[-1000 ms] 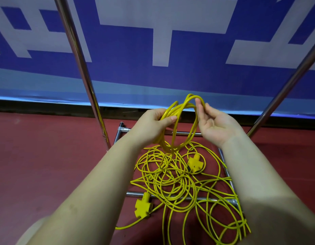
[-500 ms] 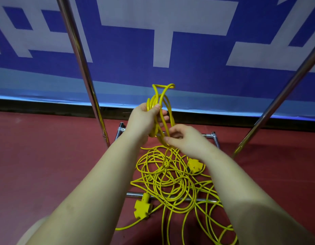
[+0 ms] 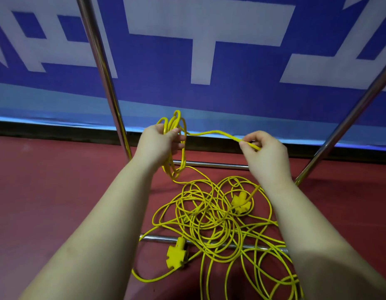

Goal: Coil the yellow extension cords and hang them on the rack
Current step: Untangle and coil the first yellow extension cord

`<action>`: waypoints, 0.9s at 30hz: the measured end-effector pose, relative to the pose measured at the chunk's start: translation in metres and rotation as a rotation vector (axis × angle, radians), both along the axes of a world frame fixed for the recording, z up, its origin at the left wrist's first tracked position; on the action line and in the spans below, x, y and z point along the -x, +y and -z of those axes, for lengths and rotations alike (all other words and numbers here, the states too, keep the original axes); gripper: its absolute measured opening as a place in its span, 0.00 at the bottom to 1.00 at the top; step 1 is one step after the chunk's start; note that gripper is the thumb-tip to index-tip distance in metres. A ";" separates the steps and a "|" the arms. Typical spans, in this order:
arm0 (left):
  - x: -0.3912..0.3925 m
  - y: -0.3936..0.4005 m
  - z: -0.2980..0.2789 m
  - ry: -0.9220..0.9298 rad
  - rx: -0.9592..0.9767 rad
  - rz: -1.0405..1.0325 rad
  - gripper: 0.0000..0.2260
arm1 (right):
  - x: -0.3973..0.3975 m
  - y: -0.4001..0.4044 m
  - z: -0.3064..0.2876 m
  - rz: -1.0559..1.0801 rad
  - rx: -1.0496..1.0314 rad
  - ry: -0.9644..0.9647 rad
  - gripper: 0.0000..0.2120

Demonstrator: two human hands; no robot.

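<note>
On the left, a metal pole [image 3: 101,68] of the rack rises from the red floor [image 3: 47,191]. Beside it the left hand [image 3: 159,144] grips a small coil [image 3: 174,146] of thin yellow cord, its fingers curled round several loops that stand above the fist and hang below it. From the coil 1 strand [image 3: 209,133] runs across to the right hand [image 3: 265,152], which pinches it between thumb and fingers. Below the hands, the rest of the cord [image 3: 209,217] lies in a loose tangle on the floor, over the 2 low bars [image 3: 209,164] of the rack. 2 yellow sockets are in the tangle: 1 [image 3: 176,254] at the near bar, 1 [image 3: 240,202] more to the right. At the far right a second pole [image 3: 350,120] leans. Behind everything hangs a blue and white banner [image 3: 231,83].
</note>
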State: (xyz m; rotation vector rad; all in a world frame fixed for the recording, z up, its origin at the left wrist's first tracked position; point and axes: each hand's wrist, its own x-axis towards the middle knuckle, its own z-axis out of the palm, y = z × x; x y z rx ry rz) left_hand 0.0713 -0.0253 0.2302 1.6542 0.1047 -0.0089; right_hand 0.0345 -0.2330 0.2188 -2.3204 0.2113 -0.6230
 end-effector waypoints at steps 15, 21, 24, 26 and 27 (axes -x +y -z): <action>0.017 -0.031 0.008 0.043 -0.019 0.397 0.08 | 0.002 0.013 -0.014 -0.323 0.118 0.269 0.12; 0.018 -0.035 0.011 -0.031 -0.241 0.536 0.07 | 0.001 0.010 -0.013 -0.252 -0.050 0.145 0.13; 0.018 -0.036 0.011 -0.066 -0.306 0.493 0.08 | 0.000 0.004 -0.013 -0.258 -0.133 0.151 0.14; 0.016 -0.033 0.010 -0.075 -0.285 0.399 0.10 | -0.003 -0.002 -0.009 -0.261 -0.073 0.260 0.13; 0.014 -0.031 0.011 -0.070 -0.244 0.350 0.10 | -0.004 -0.006 -0.006 -0.272 -0.028 0.362 0.14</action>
